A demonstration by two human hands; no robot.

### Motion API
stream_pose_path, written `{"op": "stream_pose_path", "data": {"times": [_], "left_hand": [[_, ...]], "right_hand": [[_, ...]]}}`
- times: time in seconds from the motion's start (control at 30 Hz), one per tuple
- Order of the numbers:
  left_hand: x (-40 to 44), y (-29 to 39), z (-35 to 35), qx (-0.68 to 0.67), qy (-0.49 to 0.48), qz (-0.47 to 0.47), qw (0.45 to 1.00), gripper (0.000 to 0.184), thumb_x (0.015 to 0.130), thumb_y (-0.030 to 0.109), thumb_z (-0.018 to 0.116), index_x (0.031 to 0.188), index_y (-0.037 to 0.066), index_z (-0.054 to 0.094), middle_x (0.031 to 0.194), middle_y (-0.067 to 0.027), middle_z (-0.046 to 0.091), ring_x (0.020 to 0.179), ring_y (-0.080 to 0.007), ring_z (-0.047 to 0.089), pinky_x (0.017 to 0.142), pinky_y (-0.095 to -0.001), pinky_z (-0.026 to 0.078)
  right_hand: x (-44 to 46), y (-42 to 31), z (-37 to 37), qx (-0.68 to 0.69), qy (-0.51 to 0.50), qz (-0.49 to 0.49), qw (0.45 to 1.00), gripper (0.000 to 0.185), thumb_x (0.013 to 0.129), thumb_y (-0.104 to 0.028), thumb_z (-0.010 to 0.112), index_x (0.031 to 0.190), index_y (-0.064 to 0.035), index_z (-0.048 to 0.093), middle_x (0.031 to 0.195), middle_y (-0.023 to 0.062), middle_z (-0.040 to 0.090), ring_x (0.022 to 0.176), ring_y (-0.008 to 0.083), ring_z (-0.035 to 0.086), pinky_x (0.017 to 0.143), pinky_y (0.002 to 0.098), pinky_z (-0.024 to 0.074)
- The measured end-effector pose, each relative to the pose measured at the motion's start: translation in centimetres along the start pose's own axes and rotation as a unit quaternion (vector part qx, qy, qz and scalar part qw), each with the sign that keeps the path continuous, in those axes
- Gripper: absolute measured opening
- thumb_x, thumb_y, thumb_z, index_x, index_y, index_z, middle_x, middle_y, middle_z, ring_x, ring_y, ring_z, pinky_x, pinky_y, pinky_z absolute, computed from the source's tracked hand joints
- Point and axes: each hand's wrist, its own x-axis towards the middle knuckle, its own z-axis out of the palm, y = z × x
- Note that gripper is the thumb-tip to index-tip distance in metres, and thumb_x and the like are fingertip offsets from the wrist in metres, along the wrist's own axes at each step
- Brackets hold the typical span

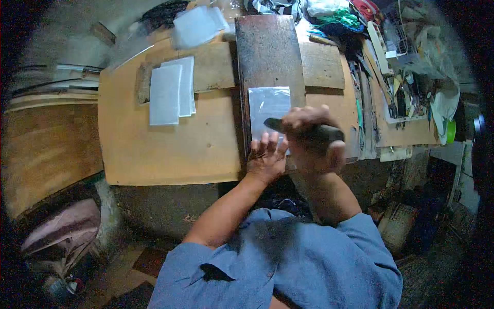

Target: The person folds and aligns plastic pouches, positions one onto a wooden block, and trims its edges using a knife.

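Note:
A clear plastic sheet (269, 104) lies on a dark wooden board (267, 51) in front of me. My left hand (267, 157) rests on the sheet's near end, fingers spread and pointing away from me. To its right, my right hand (316, 134) is wrapped round a dark tool (325, 135), blurred by motion. The tool's narrow dark tip points left, over or on the right part of the sheet; whether it touches cannot be made out.
Stacked translucent sheets (171, 92) lie on the left of the wooden table (164, 154), with more plastic sheets (199, 26) behind. A tray of tools (406, 103) and a green roll (451, 132) are at the right. Bags and green string (339, 19) lie at the back.

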Motion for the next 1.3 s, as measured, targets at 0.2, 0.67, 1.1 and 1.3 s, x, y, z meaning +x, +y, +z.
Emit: {"op": "stream_pose_path", "data": {"times": [0.2,0.67,1.1,1.3], "left_hand": [[0.2,0.3,-0.9,0.062,-0.043,0.001,0.997,0.042,0.074,0.038,0.052,0.106,0.012,0.059,0.108,-0.0106,0.047,0.110,-0.0285,0.039,0.093,-0.0464,0.028],[0.3,0.4,-0.6,0.014,-0.039,-0.014,0.999,0.048,0.071,0.028,0.060,0.117,0.017,0.051,0.113,-0.0083,0.046,0.113,-0.0281,0.039,0.091,-0.0453,0.031],[0.2,0.2,-0.1,0.026,-0.014,-0.011,1.000,0.056,0.069,0.028,0.061,0.123,0.021,0.049,0.113,-0.0057,0.046,0.109,-0.0257,0.040,0.089,-0.0428,0.029],[0.7,0.3,-0.7,0.019,-0.008,-0.007,1.000,0.054,0.069,0.026,0.061,0.121,0.020,0.050,0.112,-0.0051,0.046,0.108,-0.0260,0.040,0.087,-0.0419,0.030]], "right_hand": [[-0.2,0.2,1.9,0.023,-0.055,0.046,0.997,0.063,0.078,-0.059,0.057,0.092,0.0012,0.051,0.079,0.0129,0.051,0.074,0.0222,0.047,0.070,0.0361,0.0382],[0.7,1.3,-1.5,-0.026,0.032,0.099,0.994,0.057,0.075,-0.056,0.062,0.089,-0.0020,0.051,0.079,0.0087,0.050,0.072,0.0225,0.047,0.066,0.0358,0.0386],[-0.3,-0.9,-1.6,-0.045,0.004,0.037,0.998,0.062,0.076,-0.060,0.059,0.089,-0.0001,0.051,0.074,0.0092,0.048,0.068,0.0205,0.045,0.064,0.0332,0.0368],[0.5,-1.3,-1.8,-0.091,0.038,0.000,0.995,0.065,0.079,-0.060,0.057,0.076,0.0048,0.053,0.065,0.0097,0.051,0.058,0.0177,0.048,0.051,0.0292,0.0382]]}}
